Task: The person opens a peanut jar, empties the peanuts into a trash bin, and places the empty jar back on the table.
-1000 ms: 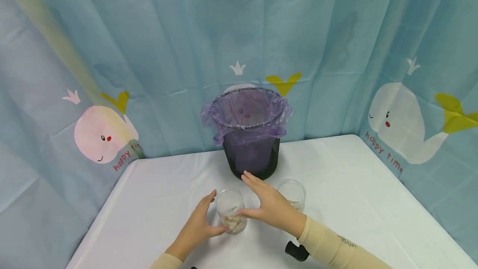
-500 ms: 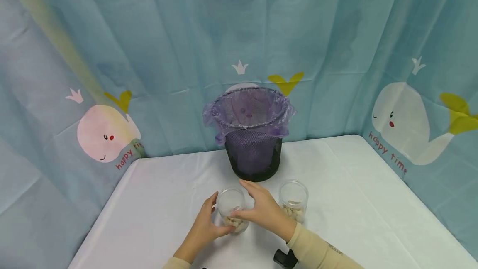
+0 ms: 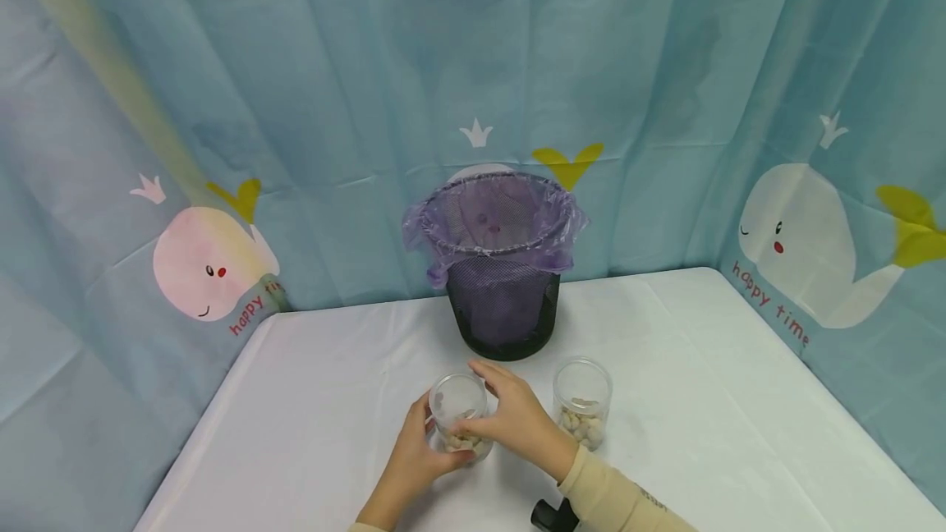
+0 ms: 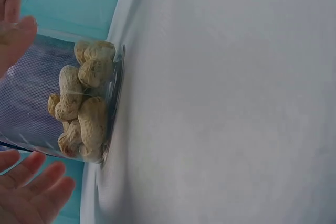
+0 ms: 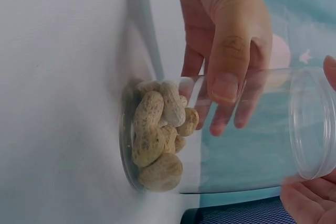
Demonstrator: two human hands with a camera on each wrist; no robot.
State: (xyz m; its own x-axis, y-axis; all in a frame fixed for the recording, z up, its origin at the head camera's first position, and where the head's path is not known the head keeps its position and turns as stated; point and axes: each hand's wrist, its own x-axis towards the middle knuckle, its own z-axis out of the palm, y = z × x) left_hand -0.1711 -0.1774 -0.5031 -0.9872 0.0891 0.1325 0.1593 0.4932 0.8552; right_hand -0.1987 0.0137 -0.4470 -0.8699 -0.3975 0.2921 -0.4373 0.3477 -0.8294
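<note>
A clear plastic jar (image 3: 458,397) with several unshelled peanuts (image 5: 149,129) at its bottom stands upright on the white tablecloth. My left hand (image 3: 415,454) holds its left side, the thumb in front and the fingers reaching round behind. From the right, my right hand (image 3: 521,419) spans the upper part near the rim, thumb towards me and fingers on the far side. In the right wrist view, my left fingertips (image 5: 217,126) show through the clear wall. Whether the jar has a clear lid on, I cannot tell.
A second clear jar (image 3: 582,391) with peanuts stands to the right. Behind both is a black mesh bin (image 3: 504,302) lined with a purple bag. Blue printed curtains (image 3: 355,146) surround the white table (image 3: 702,368). A black device (image 3: 553,515) shows by my right sleeve.
Both hands have drawn in closer around the jar, which stays in place. My right forearm has moved left, uncovering the second jar. The view has shifted slightly.
</note>
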